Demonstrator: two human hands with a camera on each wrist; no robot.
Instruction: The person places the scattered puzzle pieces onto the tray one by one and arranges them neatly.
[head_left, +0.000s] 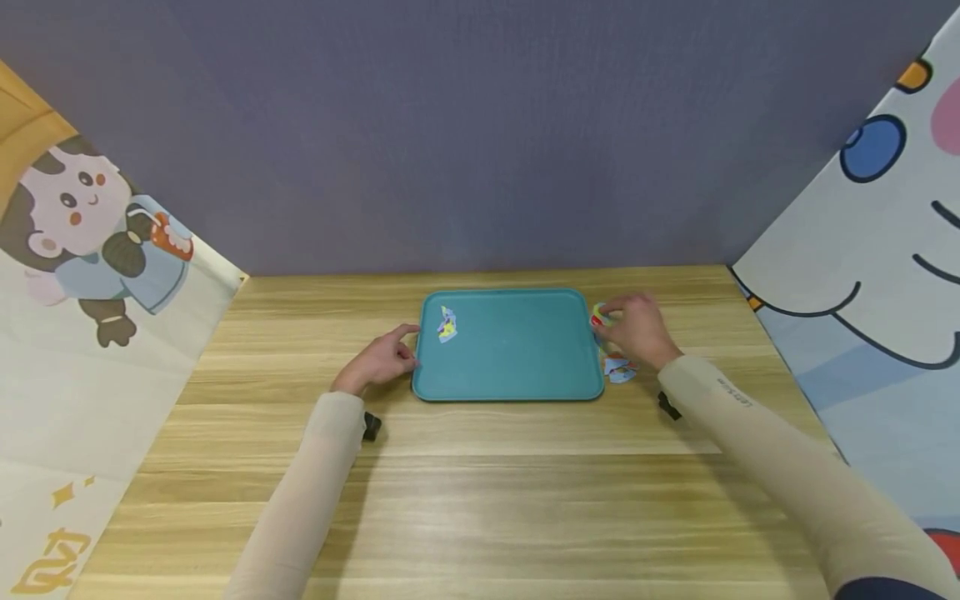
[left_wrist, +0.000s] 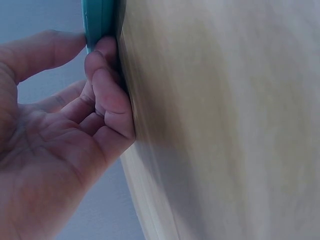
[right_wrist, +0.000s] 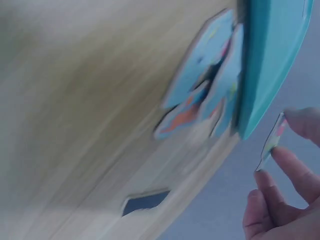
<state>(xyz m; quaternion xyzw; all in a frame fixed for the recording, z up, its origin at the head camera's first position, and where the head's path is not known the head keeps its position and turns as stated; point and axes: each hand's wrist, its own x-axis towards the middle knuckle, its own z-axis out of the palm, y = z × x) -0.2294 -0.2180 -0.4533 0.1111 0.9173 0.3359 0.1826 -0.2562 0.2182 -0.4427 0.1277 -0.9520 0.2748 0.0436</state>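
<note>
Resting on the desk (head_left: pixel 480 500), the teal tray (head_left: pixel 517 358) carries one puzzle piece (head_left: pixel 447 325) at its far left; loose pieces (head_left: pixel 619 368) lie just right of it. The left wrist view shows the left hand (left_wrist: pixel 60 130) with curled fingers and thumb gripping the tray's edge. The right wrist view shows the right hand (right_wrist: pixel 285 200) pinching a colourful piece (right_wrist: pixel 271 142) beside the tray.

Small upside-down lettering on the right sleeve (head_left: pixel 731 392) (too tiny to read).
</note>
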